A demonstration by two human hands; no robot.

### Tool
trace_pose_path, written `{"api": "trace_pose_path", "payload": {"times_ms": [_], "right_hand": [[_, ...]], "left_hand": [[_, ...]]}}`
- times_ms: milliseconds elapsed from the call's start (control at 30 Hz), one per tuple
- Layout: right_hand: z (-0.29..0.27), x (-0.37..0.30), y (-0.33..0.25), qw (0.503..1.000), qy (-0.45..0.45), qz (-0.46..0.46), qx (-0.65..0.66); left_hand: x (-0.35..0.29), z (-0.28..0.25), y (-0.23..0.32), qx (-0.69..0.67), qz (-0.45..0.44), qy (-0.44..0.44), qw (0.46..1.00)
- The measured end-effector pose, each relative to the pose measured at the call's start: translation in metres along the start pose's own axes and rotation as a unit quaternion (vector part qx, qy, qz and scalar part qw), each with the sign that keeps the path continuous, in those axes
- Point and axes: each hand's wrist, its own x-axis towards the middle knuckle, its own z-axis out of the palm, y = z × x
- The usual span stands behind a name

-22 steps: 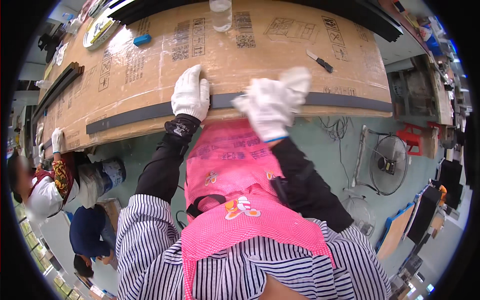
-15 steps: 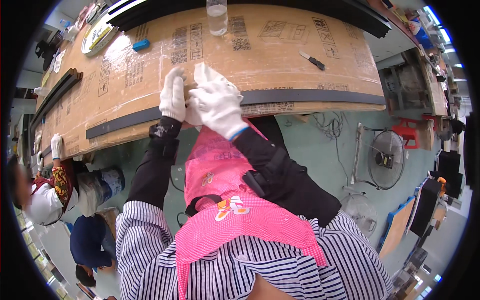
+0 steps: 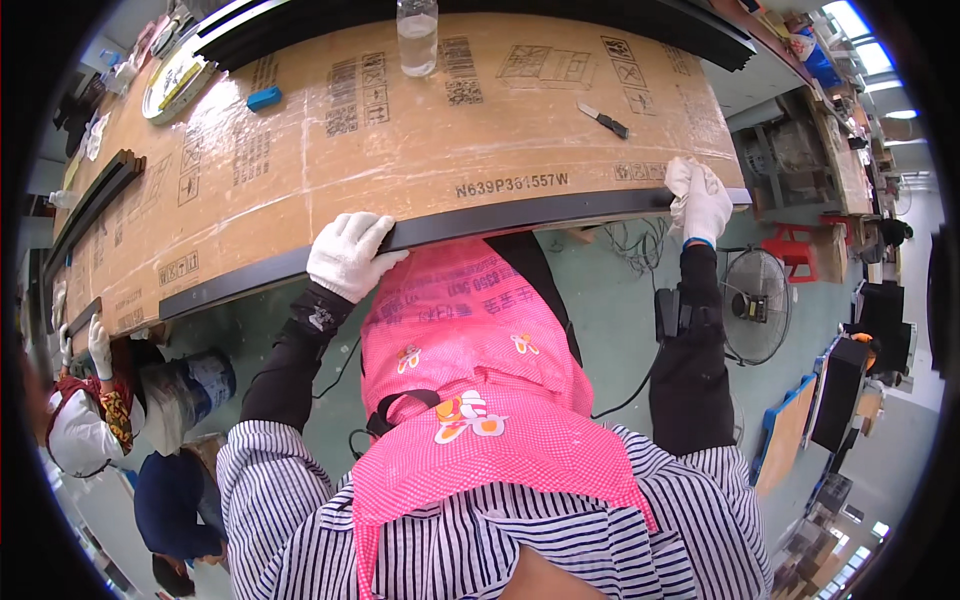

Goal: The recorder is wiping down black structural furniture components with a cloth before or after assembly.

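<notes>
A long dark grey strip (image 3: 540, 211) runs along the near edge of the cardboard-covered table. My left hand (image 3: 350, 254), in a white knit glove, grips it left of the middle, fingers over the top and thumb at the near side. Close to the strip's right end, my right hand (image 3: 704, 214), gloved too, is closed on a bunched white cloth (image 3: 690, 176). The cloth presses on the strip there. How far it wraps around the strip is hidden by the fingers.
On the cardboard (image 3: 300, 150) lie a utility knife (image 3: 606, 121) and a blue block (image 3: 264, 98). A clear bottle (image 3: 417, 45) stands farther back, before stacked black strips (image 3: 480, 12). More dark strips (image 3: 95, 205) lie left. A co-worker's gloved hand (image 3: 99, 347) touches the table's left edge. A fan (image 3: 755, 305) stands right.
My hands were together near the middle with the cloth. Now the right hand has travelled to the strip's right end with the cloth, and the left has come down onto the strip.
</notes>
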Motion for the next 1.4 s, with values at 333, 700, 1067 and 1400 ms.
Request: {"api": "trace_pose_path", "payload": {"times_ms": [333,700,1067,1400], "right_hand": [[0.092,-0.220,-0.194,0.864,-0.205,-0.459,0.026],[0.035,-0.030,0.013,0.965,0.025,-0.234,-0.113],[-0.059,0.213,0.151,0.920,-0.033,0.105,-0.377],[-0.070,0.170,0.060,0.822,-0.149,-0.200,-0.513]], "left_hand": [[0.042,0.023,0.000,0.046,-0.127,-0.006,0.991],[0.046,0.017,0.008,0.051,-0.127,-0.046,0.989],[0.051,0.022,0.008,0.060,-0.133,-0.062,0.987],[0.048,0.018,0.008,0.062,-0.136,-0.048,0.988]]}}
